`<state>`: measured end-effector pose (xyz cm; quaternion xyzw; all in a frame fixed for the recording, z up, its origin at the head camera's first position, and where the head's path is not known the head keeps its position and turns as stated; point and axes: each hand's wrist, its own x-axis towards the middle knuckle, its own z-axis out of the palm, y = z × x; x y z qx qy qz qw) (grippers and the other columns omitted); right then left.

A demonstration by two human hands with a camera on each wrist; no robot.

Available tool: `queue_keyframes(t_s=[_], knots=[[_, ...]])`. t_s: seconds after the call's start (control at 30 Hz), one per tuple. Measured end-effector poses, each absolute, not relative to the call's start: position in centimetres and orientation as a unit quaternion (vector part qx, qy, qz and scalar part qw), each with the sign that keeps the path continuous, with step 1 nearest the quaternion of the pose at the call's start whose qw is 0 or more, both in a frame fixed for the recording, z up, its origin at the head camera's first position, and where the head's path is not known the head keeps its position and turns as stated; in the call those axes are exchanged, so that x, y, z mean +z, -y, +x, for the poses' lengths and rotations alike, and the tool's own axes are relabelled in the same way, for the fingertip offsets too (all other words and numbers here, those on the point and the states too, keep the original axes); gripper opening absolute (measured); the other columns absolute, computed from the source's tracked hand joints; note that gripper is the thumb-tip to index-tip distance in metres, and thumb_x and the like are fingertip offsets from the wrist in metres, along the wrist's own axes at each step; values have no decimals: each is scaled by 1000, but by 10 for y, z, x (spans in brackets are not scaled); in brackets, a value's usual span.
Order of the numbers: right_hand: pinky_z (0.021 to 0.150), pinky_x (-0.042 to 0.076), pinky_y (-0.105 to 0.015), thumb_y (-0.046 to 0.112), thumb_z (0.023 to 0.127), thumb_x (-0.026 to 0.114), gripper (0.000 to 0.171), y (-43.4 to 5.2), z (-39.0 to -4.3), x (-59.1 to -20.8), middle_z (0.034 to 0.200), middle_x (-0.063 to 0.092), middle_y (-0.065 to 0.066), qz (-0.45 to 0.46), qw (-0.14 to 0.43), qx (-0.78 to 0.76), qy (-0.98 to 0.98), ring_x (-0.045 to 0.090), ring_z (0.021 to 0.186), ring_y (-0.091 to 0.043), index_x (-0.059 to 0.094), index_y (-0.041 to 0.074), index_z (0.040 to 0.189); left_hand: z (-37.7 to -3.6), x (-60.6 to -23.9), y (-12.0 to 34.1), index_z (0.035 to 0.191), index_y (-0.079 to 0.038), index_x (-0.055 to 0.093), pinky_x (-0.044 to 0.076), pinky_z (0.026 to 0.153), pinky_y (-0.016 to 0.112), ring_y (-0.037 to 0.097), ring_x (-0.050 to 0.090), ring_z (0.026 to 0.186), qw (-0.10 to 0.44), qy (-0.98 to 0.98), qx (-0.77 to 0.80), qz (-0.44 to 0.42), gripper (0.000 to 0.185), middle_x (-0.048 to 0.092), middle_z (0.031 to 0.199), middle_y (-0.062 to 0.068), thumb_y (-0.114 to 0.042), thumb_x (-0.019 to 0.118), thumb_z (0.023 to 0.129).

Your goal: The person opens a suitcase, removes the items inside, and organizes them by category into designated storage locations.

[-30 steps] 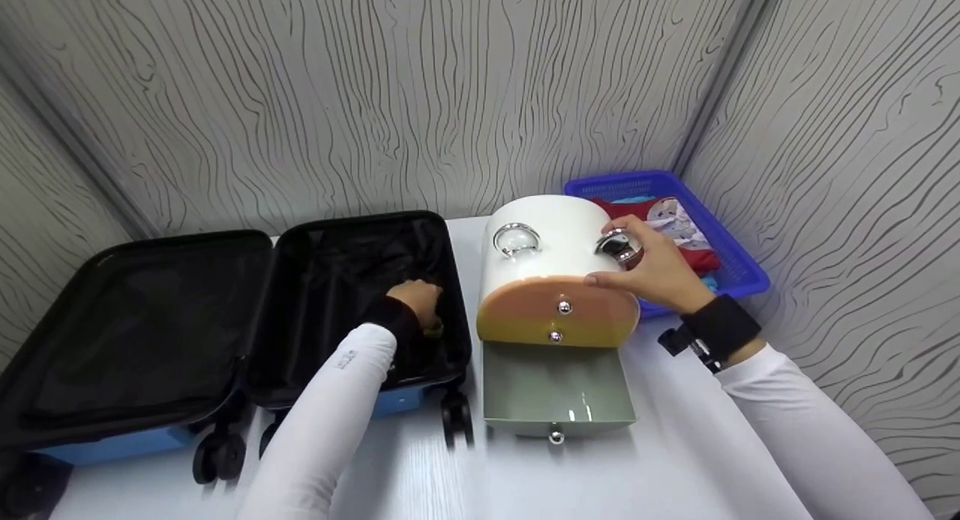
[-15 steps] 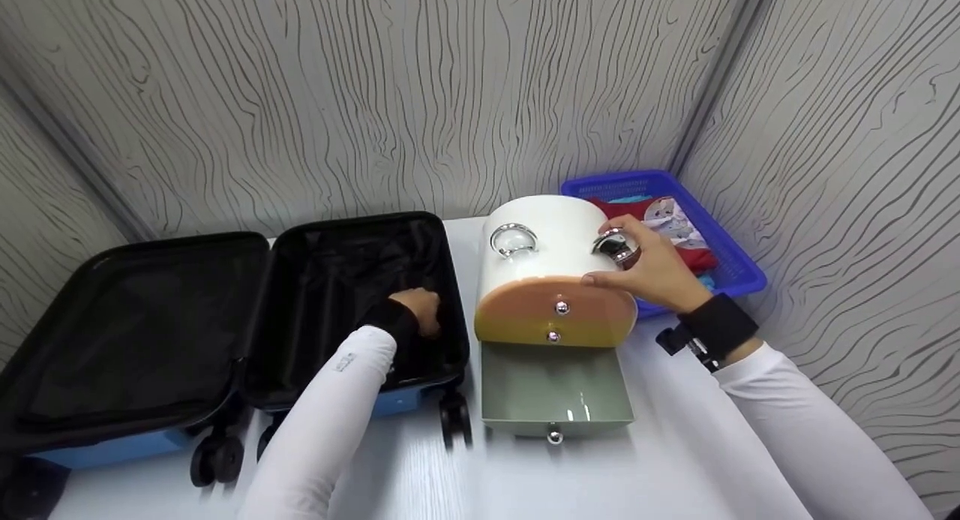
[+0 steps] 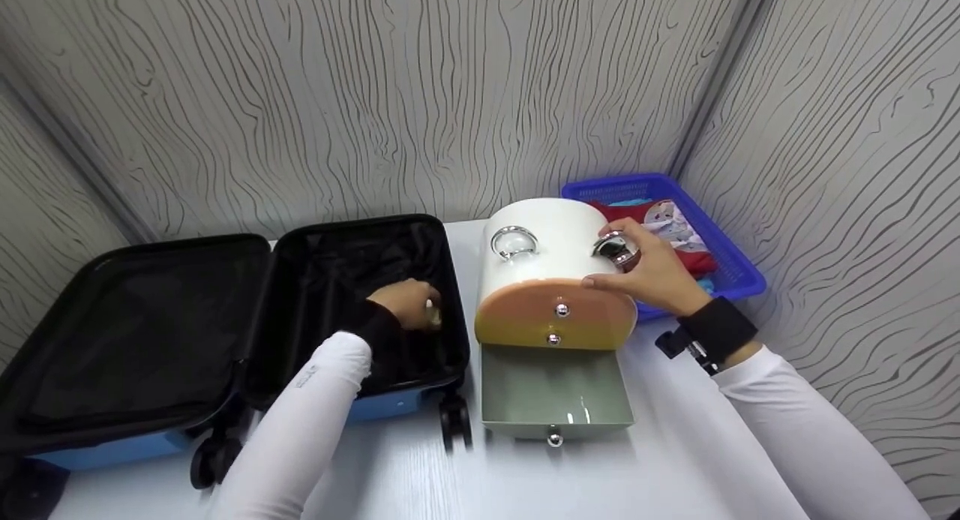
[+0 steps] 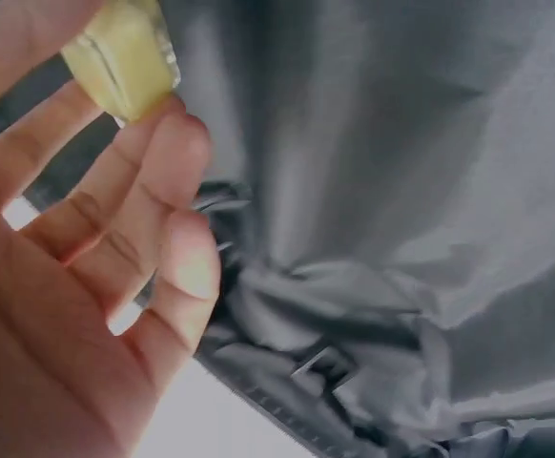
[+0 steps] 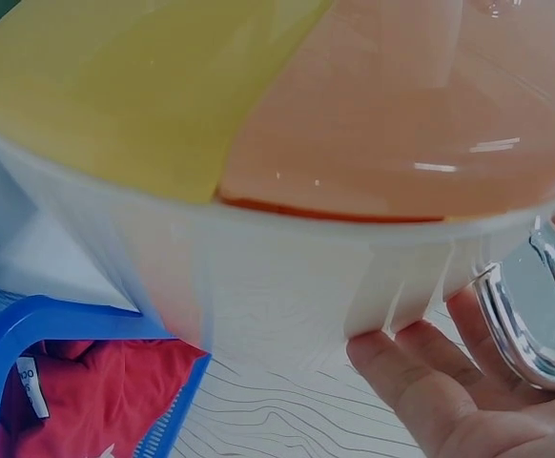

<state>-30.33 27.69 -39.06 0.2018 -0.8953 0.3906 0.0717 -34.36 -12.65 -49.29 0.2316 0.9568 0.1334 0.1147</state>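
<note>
My left hand (image 3: 409, 302) is over the right half of an open black-lined suitcase (image 3: 337, 265). Its fingertips pinch a small yellow piece in a clear wrapper (image 4: 130, 57), whose exact kind I cannot tell. My right hand (image 3: 660, 272) rests on the upper right of a rounded white chest of drawers (image 3: 555, 235). The thumb touches the chest's front edge while the relaxed fingers spread around one chrome ring (image 3: 616, 248), their tips against the white side in the right wrist view. The chest's green bottom drawer (image 3: 555, 389) is pulled out; the orange and yellow drawers are in.
Behind the chest, at the right, a blue basket (image 3: 739, 272) holds red and patterned clothes (image 3: 675, 227). The suitcase's other half (image 3: 135, 332) lies at the left. Its wheels (image 3: 454, 422) stick out toward the front of the white table (image 3: 420, 467). Patterned walls enclose the back and sides.
My left hand has dipped down in the suitcase and risen again, its forearm now farther left, with a yellow piece showing at the fingers. The right hand stays on the chest.
</note>
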Motion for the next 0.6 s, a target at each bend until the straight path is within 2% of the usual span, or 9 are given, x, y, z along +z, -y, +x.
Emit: queue_keyframes(t_s=[0.2,0.33,0.43,0.53,0.6], knots=[[96,43,-21,25,79,100,64,-277,-303,-390,127,69,-9,205,80,393,893,57,116,-22,64,7,129,-311,-437,124,133,-12,76,59,94,50,27,70,102,119,-953,136,243,40,76,118,12,-25,81,95],[90,45,-20,25,79,100,64,-277,-303,-391,125,69,-10,206,79,392,893,57,112,-23,64,7,129,-287,-407,117,128,-16,78,59,94,48,24,69,102,96,-945,132,282,36,76,113,6,-24,82,94],[91,45,-21,26,80,99,64,-277,-302,-390,127,69,-11,203,75,388,896,57,113,-23,63,7,130,-266,-389,109,125,-16,79,59,92,47,22,69,100,84,-934,132,321,33,76,108,2,-24,81,93],[91,45,-22,27,81,98,64,-277,-301,-389,128,69,-11,200,72,385,898,58,113,-23,63,8,131,-245,-376,96,116,-17,80,59,85,45,20,69,93,78,-921,129,359,25,75,100,-2,-26,79,93],[86,46,-22,27,81,98,64,-277,-301,-389,127,69,-12,200,71,387,897,57,109,-24,63,8,131,-232,-372,86,109,-18,79,60,82,45,20,70,90,62,-914,118,382,20,75,97,-3,-27,79,91]])
